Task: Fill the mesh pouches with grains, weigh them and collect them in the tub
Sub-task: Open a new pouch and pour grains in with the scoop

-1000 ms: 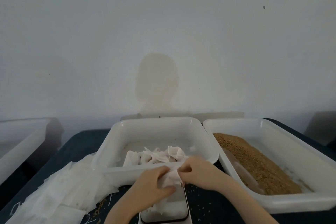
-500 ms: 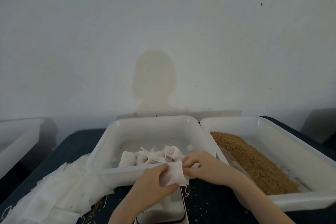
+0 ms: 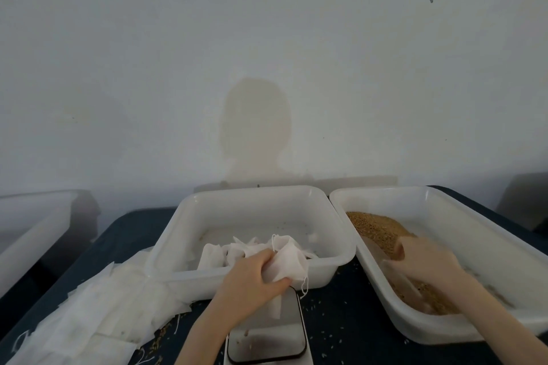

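Gripping a white mesh pouch [image 3: 286, 264] in curled fingers, the left hand [image 3: 252, 278] holds it just above the near rim of the middle tub [image 3: 189, 216], over the far end of the scale [image 3: 267, 332] — a loose string dangles from the pouch's lower right corner. Over on the right, the right hand [image 3: 427, 264] is down in the right tub [image 3: 462, 216], resting on the brown grains [image 3: 373, 228]; it is motion-blurred, and I cannot tell whether its fingers are curled or spread, or whether they hold anything. Those grains are heaped along the left side of that tub, running from far to near. Inside the middle tub, several pouches [image 3: 231, 252] lie bunched against the near wall. A flat pile of empty pouches [image 3: 98, 314] sprawls on the dark tabletop [image 3: 335, 320] at near left, touching the middle tub's corner. Stray grains dot the tabletop around the scale — a few sit on its platform too. Far left, a third white tub [image 3: 32, 225] stands well apart from the others.
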